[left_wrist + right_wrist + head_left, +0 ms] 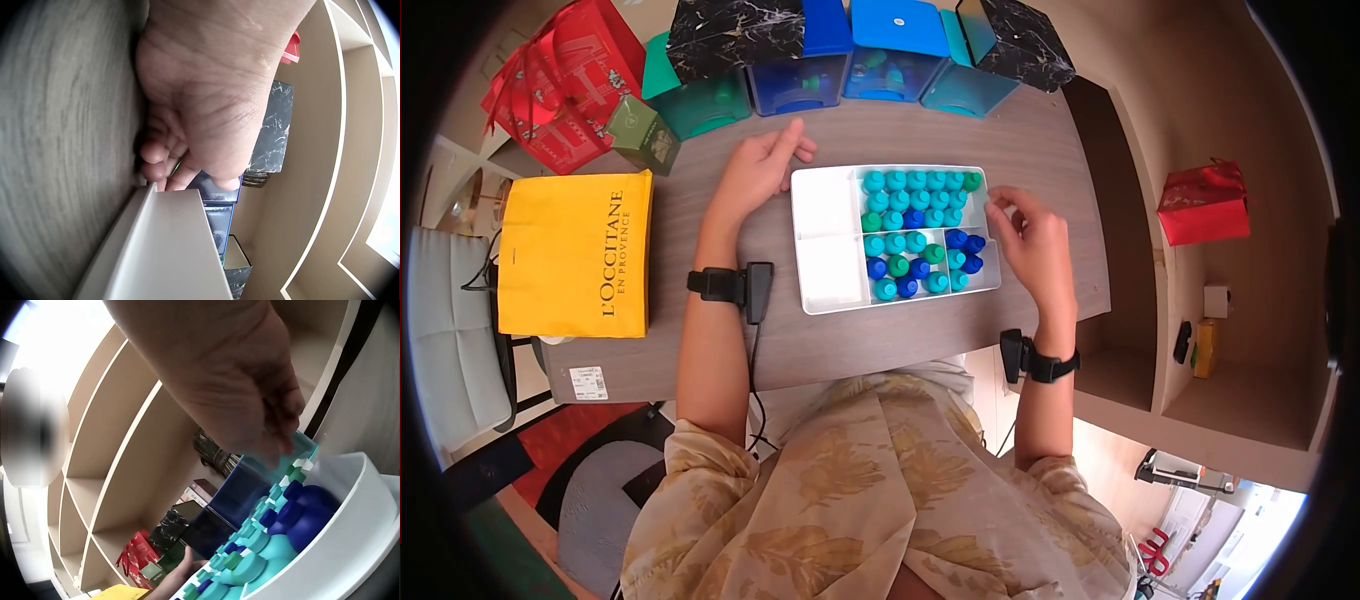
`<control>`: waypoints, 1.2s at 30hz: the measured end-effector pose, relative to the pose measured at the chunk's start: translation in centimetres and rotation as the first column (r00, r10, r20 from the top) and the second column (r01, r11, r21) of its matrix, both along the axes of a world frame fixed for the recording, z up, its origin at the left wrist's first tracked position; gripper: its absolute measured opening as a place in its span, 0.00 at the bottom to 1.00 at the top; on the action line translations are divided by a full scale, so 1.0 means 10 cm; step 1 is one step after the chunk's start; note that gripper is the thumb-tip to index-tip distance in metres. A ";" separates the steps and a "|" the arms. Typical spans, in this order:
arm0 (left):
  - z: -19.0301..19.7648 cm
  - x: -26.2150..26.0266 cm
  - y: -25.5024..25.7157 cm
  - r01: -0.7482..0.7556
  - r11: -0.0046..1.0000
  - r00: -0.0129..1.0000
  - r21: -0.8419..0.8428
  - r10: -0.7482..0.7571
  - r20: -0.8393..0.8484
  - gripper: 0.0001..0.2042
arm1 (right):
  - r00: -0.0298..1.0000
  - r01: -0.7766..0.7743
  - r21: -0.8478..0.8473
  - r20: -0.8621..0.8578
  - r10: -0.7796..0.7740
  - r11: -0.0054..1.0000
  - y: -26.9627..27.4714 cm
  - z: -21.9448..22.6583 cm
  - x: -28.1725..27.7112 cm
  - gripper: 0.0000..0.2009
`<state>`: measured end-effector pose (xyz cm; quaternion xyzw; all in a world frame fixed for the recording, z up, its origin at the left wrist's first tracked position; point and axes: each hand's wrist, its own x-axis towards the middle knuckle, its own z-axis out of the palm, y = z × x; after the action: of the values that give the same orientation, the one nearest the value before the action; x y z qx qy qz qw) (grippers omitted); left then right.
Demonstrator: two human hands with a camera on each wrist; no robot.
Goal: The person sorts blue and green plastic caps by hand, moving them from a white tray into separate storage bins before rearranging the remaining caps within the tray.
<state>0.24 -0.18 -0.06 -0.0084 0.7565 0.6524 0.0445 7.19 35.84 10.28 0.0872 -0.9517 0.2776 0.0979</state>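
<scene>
A white compartmented box [828,268] lies on the table, with rows of small teal bottles [897,180], blue bottles [915,218] and green bottles [933,254] standing in it. By its far left corner is my left hand [762,168], resting on its side with the thumb extended. In the left wrist view, the loosely bent fingertips [154,152] are right at the box's wall [169,244]. My right hand [1038,238] hovers at the right rim, near a green bottle [971,181] in the corner. Its fingers [290,400] hang loosely curled with nothing visible in them.
Along the back stand several translucent bins [798,88] in green and blue, with black marbled boxes [735,42] among them. To the left are a yellow bag [575,255], a red bag [565,90] and a small green box [643,135]. Shelving [1235,320] borders the right.
</scene>
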 end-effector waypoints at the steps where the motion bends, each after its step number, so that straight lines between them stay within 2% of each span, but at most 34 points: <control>1: 0.02 0.01 0.01 -0.007 1.000 1.000 0.013 0.007 0.002 0.29 | 1.000 -0.008 -0.002 -0.023 0.008 1.000 -0.03 -0.03 -0.09 0.09; 5: -0.01 0.00 0.01 0.001 1.000 1.000 0.011 -0.001 0.018 0.29 | 0.997 -0.060 0.035 -0.056 0.062 0.998 -0.03 -0.20 -0.33 0.11; 8: -0.02 -0.01 0.00 0.007 1.000 1.000 0.007 -0.007 0.012 0.29 | 0.998 -0.030 0.043 -0.050 0.032 0.999 -0.05 -0.24 -0.38 0.10; 11: 0.00 0.00 0.00 0.008 1.000 1.000 -0.020 -0.008 -0.002 0.29 | 0.993 -0.064 0.074 -0.090 0.071 0.995 -0.02 -0.24 -0.37 0.09; 14: 0.01 0.00 0.01 -0.004 1.000 1.000 -0.016 0.004 0.006 0.30 | 0.992 -0.078 -0.010 -0.105 0.076 0.997 0.01 -0.15 -0.30 0.08; 17: 0.01 0.00 0.00 0.002 1.000 1.000 -0.020 -0.002 0.004 0.30 | 0.999 -0.010 -0.165 -0.040 0.004 0.986 0.02 0.14 -0.01 0.08; 20: 0.02 0.00 0.01 -0.017 1.000 1.000 0.004 0.017 0.014 0.29 | 0.999 -0.042 -0.099 -0.037 0.039 0.994 0.17 0.29 0.28 0.08; 24: 0.02 0.00 0.01 -0.009 1.000 1.000 -0.006 0.009 0.001 0.29 | 0.996 -0.069 -0.058 0.050 0.072 0.996 0.25 0.26 0.52 0.09; 29: 0.03 0.01 0.00 -0.003 1.000 1.000 -0.004 0.003 -0.001 0.28 | 0.991 -0.116 -0.083 0.062 0.121 0.990 0.28 0.04 0.54 0.09; 36: 0.02 0.00 0.00 -0.006 1.000 1.000 0.004 0.006 -0.006 0.28 | 0.988 -0.116 -0.057 0.100 0.122 0.992 0.22 0.05 0.49 0.10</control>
<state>0.29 -0.15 0.17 -0.0086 0.7553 0.6541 0.0406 12.06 38.07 10.75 0.1269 -0.9411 0.3114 0.0342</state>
